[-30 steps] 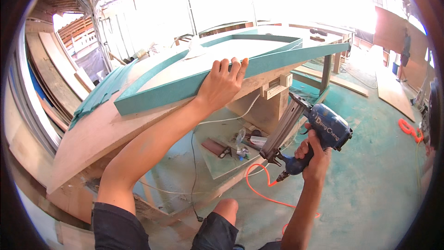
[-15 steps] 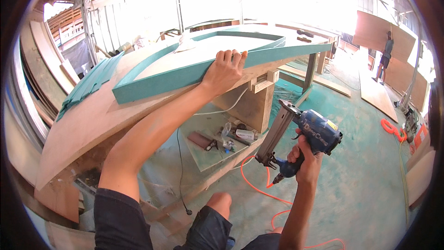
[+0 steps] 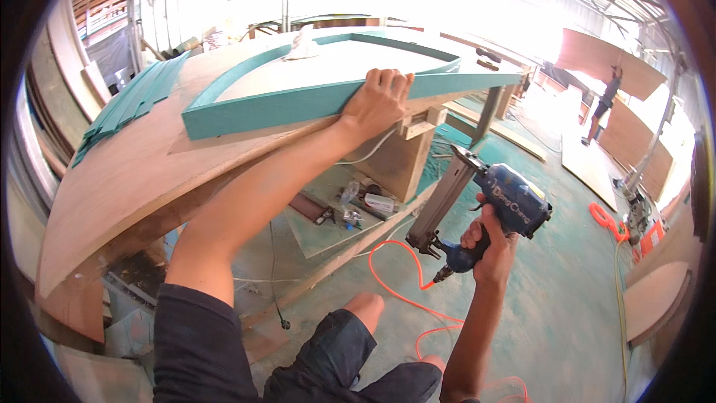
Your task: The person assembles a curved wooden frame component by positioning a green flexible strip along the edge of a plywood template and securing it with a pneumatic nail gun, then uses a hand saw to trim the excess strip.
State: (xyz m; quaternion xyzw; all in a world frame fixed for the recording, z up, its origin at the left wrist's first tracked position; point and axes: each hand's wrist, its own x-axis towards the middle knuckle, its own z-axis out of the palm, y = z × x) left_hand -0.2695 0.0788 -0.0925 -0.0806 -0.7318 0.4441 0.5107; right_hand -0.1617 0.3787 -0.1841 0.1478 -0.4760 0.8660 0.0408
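Head: right fingers (image 3: 472,236) grip nail gun (image 3: 512,188); pale lettering (image 3: 520,206).

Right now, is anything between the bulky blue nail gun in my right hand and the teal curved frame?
Your left hand covers part of the teal curved frame; elsewhere along its near side, nothing visible blocks the bulky blue nail gun.

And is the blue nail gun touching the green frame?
Apart. The head view shows the nail gun lower in the picture than the green frame, with floor visible between them.
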